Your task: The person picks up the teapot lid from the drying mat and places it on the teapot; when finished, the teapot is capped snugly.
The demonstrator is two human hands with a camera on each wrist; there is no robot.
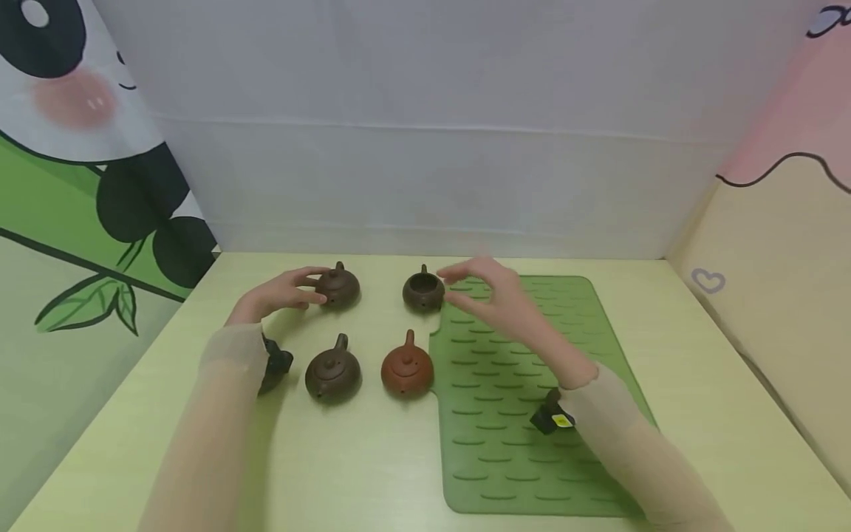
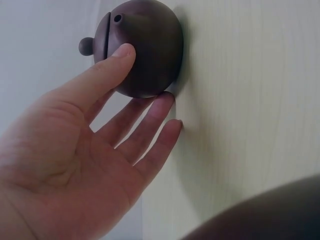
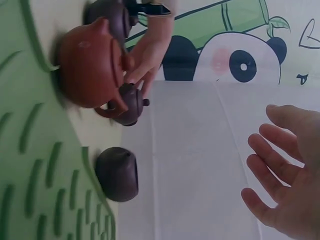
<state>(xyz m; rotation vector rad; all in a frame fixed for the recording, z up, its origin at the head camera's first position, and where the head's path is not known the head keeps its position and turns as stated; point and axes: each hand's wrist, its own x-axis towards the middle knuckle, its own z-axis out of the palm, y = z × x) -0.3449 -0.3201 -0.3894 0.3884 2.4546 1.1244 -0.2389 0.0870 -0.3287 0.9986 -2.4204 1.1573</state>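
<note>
My left hand [image 1: 282,290] is at a dark brown teapot [image 1: 338,287] at the back left. In the left wrist view its thumb lies on the body beside the spout, its other fingers on the near side and partly hidden behind. That teapot stands upright with its lid on. To its right stands a dark teapot without a lid [image 1: 423,293], its round mouth showing. My right hand [image 1: 495,299] hovers just right of it, thumb and fingers apart and holding nothing; the right wrist view shows a gap between the hand [image 3: 287,165] and this teapot [image 3: 117,174].
Nearer stand a dark lidded teapot [image 1: 334,374] and a reddish-brown lidded teapot [image 1: 407,367], side by side. A green ridged mat [image 1: 505,473] covers the right part of the pale table [image 1: 346,473], its left edge by the reddish teapot. A white wall [image 1: 432,185] rises behind.
</note>
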